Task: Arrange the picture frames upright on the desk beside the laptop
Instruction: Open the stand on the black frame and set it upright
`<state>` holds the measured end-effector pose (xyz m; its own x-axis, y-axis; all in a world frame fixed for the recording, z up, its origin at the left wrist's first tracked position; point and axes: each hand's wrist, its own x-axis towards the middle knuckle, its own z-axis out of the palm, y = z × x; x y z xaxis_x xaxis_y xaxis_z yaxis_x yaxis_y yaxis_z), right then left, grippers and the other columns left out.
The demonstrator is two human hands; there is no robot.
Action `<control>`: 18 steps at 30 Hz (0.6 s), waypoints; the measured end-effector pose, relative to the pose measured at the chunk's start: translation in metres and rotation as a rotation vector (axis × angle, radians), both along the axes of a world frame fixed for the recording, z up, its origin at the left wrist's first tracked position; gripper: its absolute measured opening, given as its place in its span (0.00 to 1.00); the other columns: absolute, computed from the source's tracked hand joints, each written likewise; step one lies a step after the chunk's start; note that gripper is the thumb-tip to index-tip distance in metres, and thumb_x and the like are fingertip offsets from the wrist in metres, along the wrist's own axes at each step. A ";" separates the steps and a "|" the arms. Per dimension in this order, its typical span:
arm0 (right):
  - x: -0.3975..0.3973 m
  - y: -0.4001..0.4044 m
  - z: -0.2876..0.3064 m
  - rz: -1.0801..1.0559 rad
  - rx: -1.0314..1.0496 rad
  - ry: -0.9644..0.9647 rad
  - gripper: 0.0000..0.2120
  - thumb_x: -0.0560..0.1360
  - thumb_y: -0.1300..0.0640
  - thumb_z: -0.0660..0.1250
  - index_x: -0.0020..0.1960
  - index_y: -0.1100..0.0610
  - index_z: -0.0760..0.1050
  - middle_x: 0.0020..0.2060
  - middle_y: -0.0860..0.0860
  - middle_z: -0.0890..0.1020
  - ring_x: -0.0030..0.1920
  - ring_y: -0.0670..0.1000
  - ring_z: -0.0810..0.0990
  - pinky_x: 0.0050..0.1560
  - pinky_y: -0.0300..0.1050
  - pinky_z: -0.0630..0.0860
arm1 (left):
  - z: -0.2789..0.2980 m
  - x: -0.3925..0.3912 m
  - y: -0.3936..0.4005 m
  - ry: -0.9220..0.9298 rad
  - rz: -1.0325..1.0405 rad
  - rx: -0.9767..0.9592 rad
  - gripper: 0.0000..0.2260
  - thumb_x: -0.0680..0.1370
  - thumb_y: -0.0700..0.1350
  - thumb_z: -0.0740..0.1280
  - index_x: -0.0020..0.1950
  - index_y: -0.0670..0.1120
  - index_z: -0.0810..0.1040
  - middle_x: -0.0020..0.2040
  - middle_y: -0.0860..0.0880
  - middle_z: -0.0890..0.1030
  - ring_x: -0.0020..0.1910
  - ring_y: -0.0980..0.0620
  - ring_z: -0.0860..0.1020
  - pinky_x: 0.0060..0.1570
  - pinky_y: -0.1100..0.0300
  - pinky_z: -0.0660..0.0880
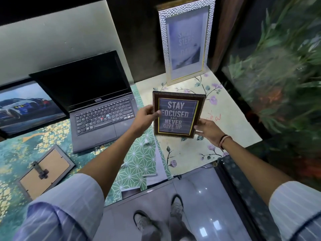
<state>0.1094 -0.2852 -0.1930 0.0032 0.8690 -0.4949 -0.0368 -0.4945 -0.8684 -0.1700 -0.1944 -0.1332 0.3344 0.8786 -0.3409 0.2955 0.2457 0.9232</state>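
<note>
Near the centre of the frame, both hands hold a small dark-brown picture frame (178, 114) whose print reads "STAY FOCUSED AND NEVER GIVE UP". The left hand (145, 117) grips its left edge, thumb pressed on the glass, while the right hand (207, 129) clamps the lower right corner — fingers behind, thumb in front. The frame faces the camera above the floral cloth (231, 126) on the desk; whether its bottom edge touches the cloth cannot be told. Just behind it, in the upper middle, a tall silver frame (186, 40) stands upright against the dark wall. To the left sits an open laptop (99, 103) with a black screen, and at the far left edge a frame with a car picture (26, 105) stands propped up. In the lower left a grey frame (46, 171) lies face down on the green and gold cloth — its cardboard back and stand facing up.
</note>
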 end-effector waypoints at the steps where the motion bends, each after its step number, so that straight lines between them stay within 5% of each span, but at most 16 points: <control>1: 0.000 0.000 -0.003 -0.001 0.010 -0.005 0.16 0.79 0.67 0.64 0.66 0.63 0.75 0.59 0.56 0.83 0.55 0.51 0.84 0.59 0.47 0.80 | -0.003 0.000 -0.001 0.016 -0.020 -0.033 0.11 0.82 0.42 0.67 0.62 0.39 0.78 0.54 0.45 0.85 0.51 0.55 0.84 0.48 0.64 0.77; 8: -0.003 -0.004 -0.006 0.036 0.023 -0.113 0.16 0.80 0.67 0.62 0.67 0.60 0.76 0.61 0.57 0.83 0.63 0.57 0.81 0.65 0.54 0.77 | -0.019 0.001 -0.010 0.099 -0.077 -0.194 0.12 0.79 0.30 0.65 0.60 0.40 0.78 0.53 0.47 0.84 0.52 0.52 0.82 0.51 0.62 0.80; 14: -0.014 -0.012 0.000 0.039 0.023 -0.153 0.15 0.81 0.69 0.60 0.65 0.59 0.76 0.58 0.55 0.83 0.59 0.55 0.81 0.48 0.36 0.81 | -0.017 0.002 -0.008 0.138 -0.148 -0.297 0.16 0.71 0.21 0.63 0.46 0.40 0.81 0.50 0.42 0.85 0.54 0.44 0.81 0.56 0.51 0.78; 18: -0.011 -0.008 0.000 0.008 0.058 -0.174 0.16 0.81 0.68 0.60 0.66 0.59 0.75 0.59 0.55 0.84 0.61 0.55 0.81 0.59 0.50 0.80 | -0.011 0.012 0.005 0.027 -0.115 -0.297 0.20 0.69 0.19 0.58 0.49 0.39 0.78 0.49 0.42 0.84 0.55 0.42 0.81 0.54 0.48 0.79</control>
<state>0.0982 -0.2930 -0.1932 0.0777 0.8961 -0.4369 0.1204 -0.4435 -0.8882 -0.1582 -0.1894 -0.1444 0.4127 0.6965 -0.5871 0.3606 0.4669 0.8074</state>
